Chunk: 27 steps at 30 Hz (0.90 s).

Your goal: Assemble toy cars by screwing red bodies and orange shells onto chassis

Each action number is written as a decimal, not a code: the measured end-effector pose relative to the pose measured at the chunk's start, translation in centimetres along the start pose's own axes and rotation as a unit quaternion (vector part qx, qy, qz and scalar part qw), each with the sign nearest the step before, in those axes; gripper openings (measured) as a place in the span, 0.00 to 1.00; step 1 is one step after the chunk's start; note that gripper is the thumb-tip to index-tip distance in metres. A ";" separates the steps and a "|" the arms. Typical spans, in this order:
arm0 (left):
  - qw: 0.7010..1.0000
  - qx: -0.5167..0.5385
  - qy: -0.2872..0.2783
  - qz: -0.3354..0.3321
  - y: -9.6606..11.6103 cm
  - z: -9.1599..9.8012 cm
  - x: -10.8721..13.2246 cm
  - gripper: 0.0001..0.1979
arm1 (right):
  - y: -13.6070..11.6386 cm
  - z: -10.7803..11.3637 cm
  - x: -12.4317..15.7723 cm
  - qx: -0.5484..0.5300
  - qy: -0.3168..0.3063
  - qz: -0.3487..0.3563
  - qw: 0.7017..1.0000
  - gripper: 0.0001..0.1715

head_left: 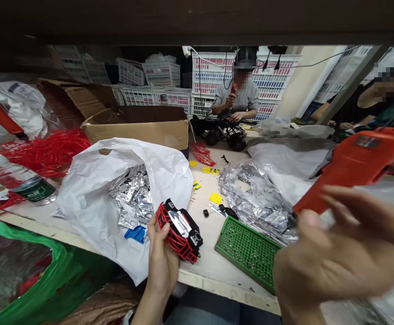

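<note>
Your left hand [164, 255] held the red-black frame [180, 225] over the table [206, 269]'s near edge. Your blurred right hand [345, 253] was at the orange driver [345, 167], toward two o'clock; whether it gripped, I couldn't tell. From the frame, the bag [81, 194] lay at ten o'clock, the green tray [241, 270] at four.

A red lattice frame [179, 247] with black parts and a shiny silver piece [181, 224] sits tilted in the left hand [161, 255]; an orange tool [347, 167] slants beside the right hand [342, 253].
</note>
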<state>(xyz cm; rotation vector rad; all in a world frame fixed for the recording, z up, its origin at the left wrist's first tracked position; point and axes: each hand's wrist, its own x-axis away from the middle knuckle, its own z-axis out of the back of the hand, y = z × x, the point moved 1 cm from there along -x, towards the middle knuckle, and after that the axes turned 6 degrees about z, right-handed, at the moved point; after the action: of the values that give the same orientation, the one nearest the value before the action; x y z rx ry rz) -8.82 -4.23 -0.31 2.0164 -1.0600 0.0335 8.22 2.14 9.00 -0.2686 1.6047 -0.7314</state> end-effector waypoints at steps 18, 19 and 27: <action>0.970 -0.197 -0.131 -0.049 -1.4 0.3 -0.1 0.27 | 11.4 -8.0 -1.8 0.316 -0.567 -0.018 0.761 0.07; 0.969 -0.201 -0.133 -0.053 -1.6 0.4 -0.4 0.27 | 11.0 -7.7 -2.0 0.301 -0.551 -0.011 0.778 0.06; 0.961 -0.234 -0.144 -0.044 -1.7 0.5 -1.0 0.28 | 4.0 -3.1 1.5 0.104 -0.418 0.076 0.899 0.07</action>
<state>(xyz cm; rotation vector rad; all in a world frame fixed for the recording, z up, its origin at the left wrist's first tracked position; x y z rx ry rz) -8.48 -3.41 -2.16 1.6598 -1.0360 -0.5265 5.95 5.30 5.39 -0.2500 0.7110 -0.5462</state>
